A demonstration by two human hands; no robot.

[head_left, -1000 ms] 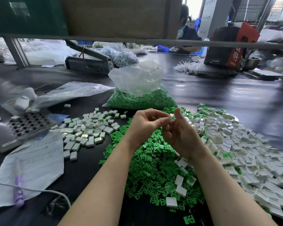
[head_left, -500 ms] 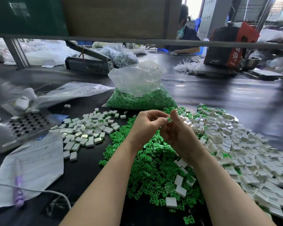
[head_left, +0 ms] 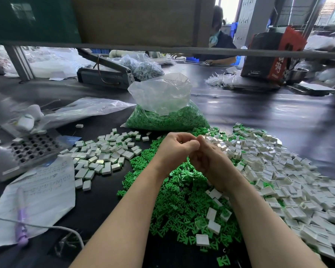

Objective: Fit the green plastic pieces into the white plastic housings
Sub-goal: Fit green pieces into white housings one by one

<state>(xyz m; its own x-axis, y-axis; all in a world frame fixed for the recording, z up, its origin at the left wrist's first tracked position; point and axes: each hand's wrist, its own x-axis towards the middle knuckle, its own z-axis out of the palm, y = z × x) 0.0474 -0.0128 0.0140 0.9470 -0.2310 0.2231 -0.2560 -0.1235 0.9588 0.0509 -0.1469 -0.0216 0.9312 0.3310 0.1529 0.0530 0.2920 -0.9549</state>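
Both hands meet above the heap of loose green plastic pieces [head_left: 182, 200]: left hand [head_left: 175, 149] and right hand [head_left: 209, 159] touching, fingers curled inward; what they grip is hidden, cannot tell. Empty white plastic housings [head_left: 290, 182] piled right of the heap. Filled white housings [head_left: 104, 153] spread left, clear bag of green pieces [head_left: 166, 113] beyond.
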